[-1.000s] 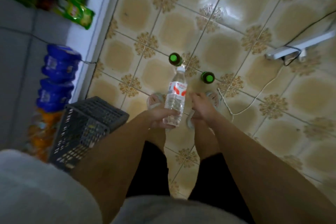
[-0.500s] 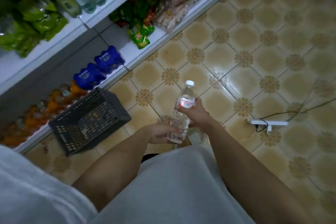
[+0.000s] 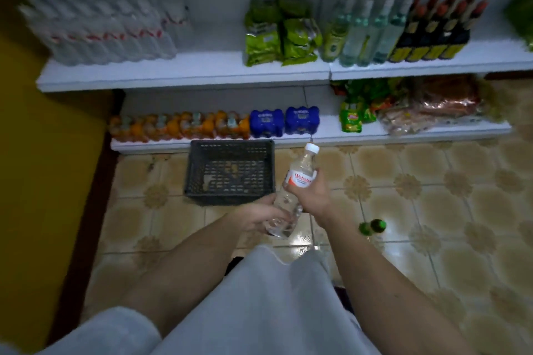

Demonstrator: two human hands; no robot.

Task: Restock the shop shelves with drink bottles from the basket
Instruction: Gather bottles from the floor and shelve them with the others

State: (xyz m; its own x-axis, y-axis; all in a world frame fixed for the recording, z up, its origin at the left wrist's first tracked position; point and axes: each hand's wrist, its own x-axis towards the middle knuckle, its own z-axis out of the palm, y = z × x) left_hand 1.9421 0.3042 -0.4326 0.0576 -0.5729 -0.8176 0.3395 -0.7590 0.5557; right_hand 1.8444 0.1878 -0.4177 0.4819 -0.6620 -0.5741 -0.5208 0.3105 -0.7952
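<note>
head | left hand [image 3: 259, 217] and right hand [image 3: 310, 193] fingers clamped on water bottle [image 3: 291, 190]

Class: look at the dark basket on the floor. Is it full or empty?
Empty, as far as shows: the basket stands upright and only its mesh bottom is visible; the water bottle is out, held in both hands.

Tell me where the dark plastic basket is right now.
The basket sits on the tiled floor at centre-left of the head view, against the bottom shelf below the blue packs, just left of the held water bottle.

green snack bags [image 3: 281, 30] on upper shelf; wrapped bread [image 3: 435, 108] lower right; yellow wall [image 3: 37, 167] left; patterned floor tiles [image 3: 432, 196].
</note>
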